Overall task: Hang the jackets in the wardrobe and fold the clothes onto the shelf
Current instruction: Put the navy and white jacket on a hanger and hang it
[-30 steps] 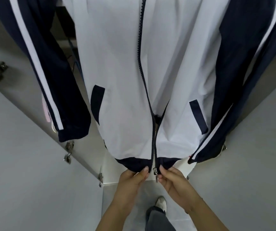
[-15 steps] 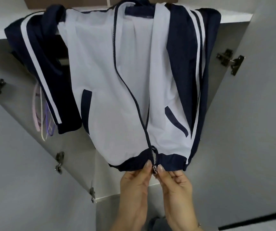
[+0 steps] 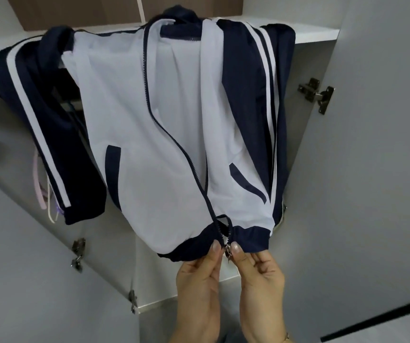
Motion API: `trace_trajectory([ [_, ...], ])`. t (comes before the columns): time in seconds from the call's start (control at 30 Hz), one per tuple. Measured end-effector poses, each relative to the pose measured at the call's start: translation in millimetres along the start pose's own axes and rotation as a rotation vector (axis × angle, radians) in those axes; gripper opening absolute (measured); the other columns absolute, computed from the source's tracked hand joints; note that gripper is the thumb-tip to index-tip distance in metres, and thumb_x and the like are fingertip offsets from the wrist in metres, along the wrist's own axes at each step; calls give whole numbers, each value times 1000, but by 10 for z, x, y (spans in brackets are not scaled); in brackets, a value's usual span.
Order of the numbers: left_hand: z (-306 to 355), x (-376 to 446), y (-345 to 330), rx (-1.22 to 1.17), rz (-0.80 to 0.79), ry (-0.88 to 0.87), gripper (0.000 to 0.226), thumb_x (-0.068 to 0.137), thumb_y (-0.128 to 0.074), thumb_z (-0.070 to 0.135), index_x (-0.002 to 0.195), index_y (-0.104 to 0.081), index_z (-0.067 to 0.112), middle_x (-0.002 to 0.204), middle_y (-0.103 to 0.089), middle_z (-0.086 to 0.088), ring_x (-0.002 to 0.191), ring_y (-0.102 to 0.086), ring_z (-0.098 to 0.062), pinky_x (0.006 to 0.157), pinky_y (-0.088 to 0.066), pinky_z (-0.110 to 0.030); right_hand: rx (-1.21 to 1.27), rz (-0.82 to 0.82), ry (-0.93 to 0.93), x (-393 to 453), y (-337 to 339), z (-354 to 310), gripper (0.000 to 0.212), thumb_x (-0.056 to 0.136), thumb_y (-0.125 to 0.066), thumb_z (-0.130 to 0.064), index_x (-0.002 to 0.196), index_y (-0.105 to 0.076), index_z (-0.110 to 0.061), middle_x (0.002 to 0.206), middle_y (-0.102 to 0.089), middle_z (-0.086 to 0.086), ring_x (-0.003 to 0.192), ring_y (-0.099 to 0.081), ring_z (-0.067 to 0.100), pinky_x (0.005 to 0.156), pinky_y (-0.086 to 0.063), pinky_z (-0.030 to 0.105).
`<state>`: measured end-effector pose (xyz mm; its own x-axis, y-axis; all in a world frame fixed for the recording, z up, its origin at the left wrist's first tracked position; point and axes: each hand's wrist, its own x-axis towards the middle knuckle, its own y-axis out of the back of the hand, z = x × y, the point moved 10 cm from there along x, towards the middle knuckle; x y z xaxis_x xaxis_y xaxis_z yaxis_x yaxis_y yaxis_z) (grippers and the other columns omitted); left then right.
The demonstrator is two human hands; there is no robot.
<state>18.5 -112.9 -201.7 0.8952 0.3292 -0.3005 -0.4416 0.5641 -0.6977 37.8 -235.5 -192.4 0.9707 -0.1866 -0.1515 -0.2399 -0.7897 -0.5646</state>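
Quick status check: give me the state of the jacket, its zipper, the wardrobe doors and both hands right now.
Jacket: hanging in the wardrobe, front unzipped.
Zipper slider: at the bottom hem, between both thumbs.
Left door: open.
Right door: open.
Left hand: pinches the left hem.
Right hand: pinches the right hem.
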Motion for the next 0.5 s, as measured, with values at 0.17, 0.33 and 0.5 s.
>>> trace_trajectory([
  [0.17, 14, 24, -21, -10, 13, -18, 25, 72, -70, 7, 97, -76, 6, 111, -72, -15, 100, -71, -19, 77, -57, -21, 8, 21, -11, -2, 8, -6, 21, 66, -74, -8, 84, -79, -18, 83, -76, 11, 73, -71, 13, 67, -54, 16],
  [0.33, -26, 10, -46, 20, 24, -28, 22, 73, -69, 5, 91, -79, 10, 108, -73, -13, 99, -71, -17, 75, -56, -19, 6, 29, -6, 34, 29, -42, 21, 67, -73, -9, 86, -79, -18, 84, -76, 10, 75, -71, 12, 68, -54, 17],
  [0.5, -112, 7, -4, -12, 62, -6, 32, 71, -69, 3, 102, -72, 1, 108, -73, -15, 97, -72, -18, 74, -57, -19, -9, 29, -8, 24, 39, -38, 15, 70, -74, -6, 81, -78, -16, 81, -75, 12, 74, -71, 14, 67, -54, 17],
])
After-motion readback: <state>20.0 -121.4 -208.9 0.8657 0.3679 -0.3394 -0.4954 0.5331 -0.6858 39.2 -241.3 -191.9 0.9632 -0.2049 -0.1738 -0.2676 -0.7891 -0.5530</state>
